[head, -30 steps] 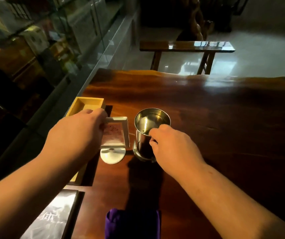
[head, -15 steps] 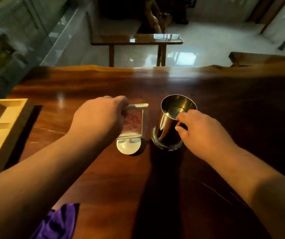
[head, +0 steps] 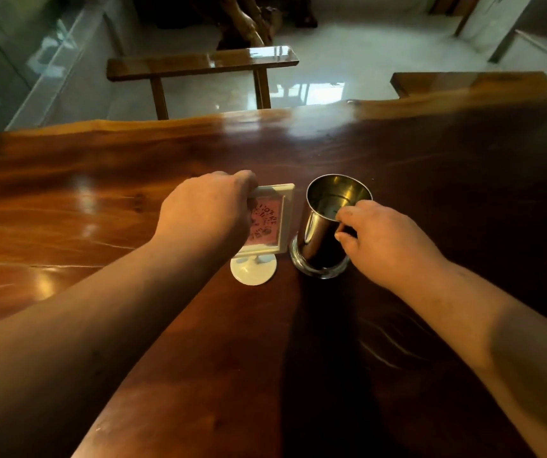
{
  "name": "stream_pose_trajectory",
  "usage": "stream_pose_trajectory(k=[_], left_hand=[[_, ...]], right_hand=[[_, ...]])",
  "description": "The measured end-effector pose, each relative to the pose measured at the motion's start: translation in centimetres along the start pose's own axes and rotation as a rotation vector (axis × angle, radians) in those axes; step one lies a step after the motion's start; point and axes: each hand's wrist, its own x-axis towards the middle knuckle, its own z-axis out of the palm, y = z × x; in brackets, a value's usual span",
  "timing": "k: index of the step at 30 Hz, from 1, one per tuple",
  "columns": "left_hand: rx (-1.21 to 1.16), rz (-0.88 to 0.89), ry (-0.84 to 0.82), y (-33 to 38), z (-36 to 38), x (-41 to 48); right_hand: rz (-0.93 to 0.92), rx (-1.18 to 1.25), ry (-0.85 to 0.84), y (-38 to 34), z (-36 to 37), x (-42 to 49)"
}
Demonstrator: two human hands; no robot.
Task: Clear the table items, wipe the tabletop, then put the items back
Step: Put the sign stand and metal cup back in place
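Left hand (head: 206, 216) is closed on the top left edge of the white-framed pink card stand with round base (head: 270, 226); right hand (head: 387, 239) is pinched on the rim of the polished steel cylindrical cup (head: 326, 226). Both stand side by side mid-tabletop (head: 100, 180), well short of the far edge. Whether clearing or putting back is in hand cannot be told. Next move is judged to need upright carriage. Card print is illegible; cup contents are unclear.
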Motion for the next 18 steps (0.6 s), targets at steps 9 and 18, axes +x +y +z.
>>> stream_pose_trajectory(k=[9,18], left_hand=[[-0.036,-0.041,-0.005,-0.9,-0.3,-0.1],[-0.029,-0.135,0.100,-12.9,-5.3,-8.0]], right_hand=[[0.005,-0.067,0.021,-0.9,-1.5,-0.2],[-0.202,0.091,0.217,-16.1,-4.0,1.5]])
